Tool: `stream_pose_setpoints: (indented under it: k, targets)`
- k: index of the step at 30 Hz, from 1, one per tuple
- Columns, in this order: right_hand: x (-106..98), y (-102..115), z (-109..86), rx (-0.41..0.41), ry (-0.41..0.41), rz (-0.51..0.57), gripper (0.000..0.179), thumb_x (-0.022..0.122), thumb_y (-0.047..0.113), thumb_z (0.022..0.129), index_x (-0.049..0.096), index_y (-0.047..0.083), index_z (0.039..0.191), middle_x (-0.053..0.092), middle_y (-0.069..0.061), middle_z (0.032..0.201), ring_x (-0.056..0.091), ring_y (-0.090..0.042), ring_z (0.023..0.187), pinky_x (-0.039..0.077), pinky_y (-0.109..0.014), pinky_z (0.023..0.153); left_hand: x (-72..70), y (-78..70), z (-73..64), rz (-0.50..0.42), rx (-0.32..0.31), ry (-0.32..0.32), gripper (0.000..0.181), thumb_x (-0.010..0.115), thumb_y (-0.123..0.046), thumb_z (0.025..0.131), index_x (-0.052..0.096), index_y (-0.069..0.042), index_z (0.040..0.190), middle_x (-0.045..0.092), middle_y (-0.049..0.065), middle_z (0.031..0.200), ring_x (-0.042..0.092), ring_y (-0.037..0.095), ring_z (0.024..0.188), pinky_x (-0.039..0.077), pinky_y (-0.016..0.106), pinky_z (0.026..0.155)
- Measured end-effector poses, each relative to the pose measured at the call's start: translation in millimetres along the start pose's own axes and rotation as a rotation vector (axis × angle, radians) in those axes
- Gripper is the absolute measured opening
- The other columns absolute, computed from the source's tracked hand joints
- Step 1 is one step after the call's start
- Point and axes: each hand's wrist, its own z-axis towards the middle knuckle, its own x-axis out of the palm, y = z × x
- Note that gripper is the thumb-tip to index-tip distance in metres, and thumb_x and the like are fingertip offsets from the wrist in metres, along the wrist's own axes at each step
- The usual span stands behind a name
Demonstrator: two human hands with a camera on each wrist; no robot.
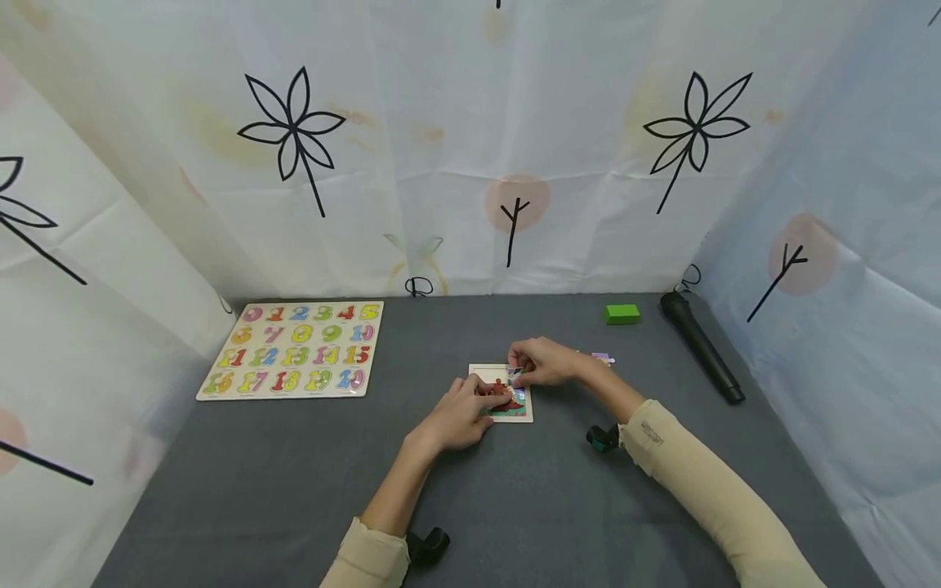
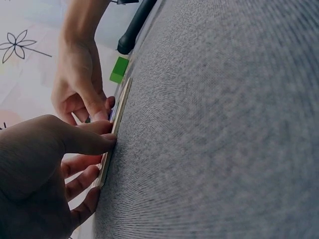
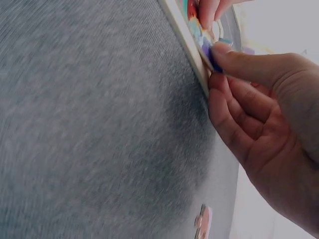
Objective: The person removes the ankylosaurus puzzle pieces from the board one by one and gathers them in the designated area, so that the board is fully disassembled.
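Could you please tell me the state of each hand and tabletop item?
Framed jigsaw puzzle: flat, incomplete.
Jigsaw piece: pinched, tilted.
Left hand: resting on the puzzle.
Right hand: pinching the piece.
Loose purple piece: unplaced.
Number puzzle board: flat, number rows showing.
Green block: untouched.
Black tube: lying on its side.

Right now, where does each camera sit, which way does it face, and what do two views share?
Head: on the head, facing forward and down at the puzzle; left hand, right hand and sleeves show.
Left wrist: on that wrist, looking past the left hand to the puzzle's edge; both hands show.
Right wrist: on that wrist, looking at the right hand pinching a piece; some left fingers show.
Shared: head and left wrist views both show the green block.
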Motion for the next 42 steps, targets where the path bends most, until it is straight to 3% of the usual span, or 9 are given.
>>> stream_pose_setpoints:
  k: [10, 16, 21, 27, 32, 37, 42]
  targets:
    - [0, -8, -2.5, -0.081, -0.006, 0.143, 0.01, 0.078, 0.009, 0.1, 0.069, 0.005, 0.1, 0.072, -0.009, 0.094, 0.064, -0.011, 0.081, 0.053, -0.029, 0.076, 2.5, 1.8, 1.0, 0.007, -0.002, 0.003, 0.047, 0.071, -0.018, 0.104, 0.066, -0.024, 0.151, 0.059, 0.012, 0.143, 0.049, 0.027, 0.11, 0.044, 0.044, 0.098]
    - [-1, -14, -5.5, -0.037, -0.041, 0.284, 0.011, 0.074, 0.007, 0.102, 0.067, -0.001, 0.107, 0.074, -0.017, 0.097, 0.07, -0.016, 0.082, 0.059, -0.032, 0.075, 4.4, 2.6, 1.7, 0.015, 0.017, -0.01, 0.047, 0.072, -0.016, 0.103, 0.068, -0.023, 0.149, 0.06, 0.013, 0.139, 0.051, 0.029, 0.113, 0.044, 0.046, 0.101]
    - [-12, -23, -16.0, 0.006, -0.076, 0.351, 0.019, 0.072, 0.007, 0.104, 0.066, -0.003, 0.117, 0.076, -0.025, 0.1, 0.072, -0.029, 0.082, 0.061, -0.039, 0.074, 6.7, 3.0, 2.9, 0.018, 0.006, -0.011, 0.048, 0.071, -0.016, 0.103, 0.067, -0.025, 0.15, 0.06, 0.013, 0.139, 0.051, 0.029, 0.112, 0.045, 0.045, 0.1]
    - [-34, -39, -49.8, 0.077, -0.152, 0.353, 0.034, 0.072, 0.007, 0.104, 0.062, -0.008, 0.133, 0.077, -0.03, 0.102, 0.071, -0.039, 0.079, 0.06, -0.042, 0.072, 7.0, 3.7, 1.0, -0.021, -0.017, -0.019, 0.049, 0.069, -0.016, 0.104, 0.066, -0.026, 0.152, 0.059, 0.012, 0.144, 0.05, 0.029, 0.114, 0.045, 0.046, 0.1]
    - [-50, -61, -91.2, 0.128, -0.225, 0.352, 0.035, 0.07, 0.004, 0.104, 0.06, -0.012, 0.134, 0.075, -0.03, 0.099, 0.067, -0.032, 0.072, 0.056, -0.039, 0.067, 5.0, 4.4, -2.7, -0.036, 0.002, -0.032, 0.049, 0.071, -0.014, 0.103, 0.066, -0.023, 0.152, 0.059, 0.013, 0.143, 0.05, 0.027, 0.111, 0.046, 0.045, 0.099]
    - [-64, -83, -128.5, 0.227, -0.283, 0.289, 0.031, 0.068, 0.004, 0.106, 0.065, -0.011, 0.133, 0.077, -0.028, 0.112, 0.07, -0.018, 0.081, 0.058, -0.034, 0.07, 4.2, 5.5, -3.3, -0.06, 0.025, -0.048, 0.048, 0.071, -0.012, 0.102, 0.068, -0.02, 0.15, 0.061, 0.01, 0.138, 0.049, 0.024, 0.107, 0.045, 0.043, 0.096]
    - [-69, -101, -147.9, 0.314, -0.252, 0.229, 0.031, 0.068, 0.005, 0.106, 0.068, -0.011, 0.133, 0.079, -0.027, 0.112, 0.069, -0.012, 0.083, 0.059, -0.03, 0.071, 5.0, 6.3, -2.0, -0.083, 0.029, -0.046, 0.048, 0.07, -0.012, 0.103, 0.068, -0.022, 0.15, 0.061, 0.009, 0.138, 0.049, 0.024, 0.107, 0.045, 0.043, 0.096]
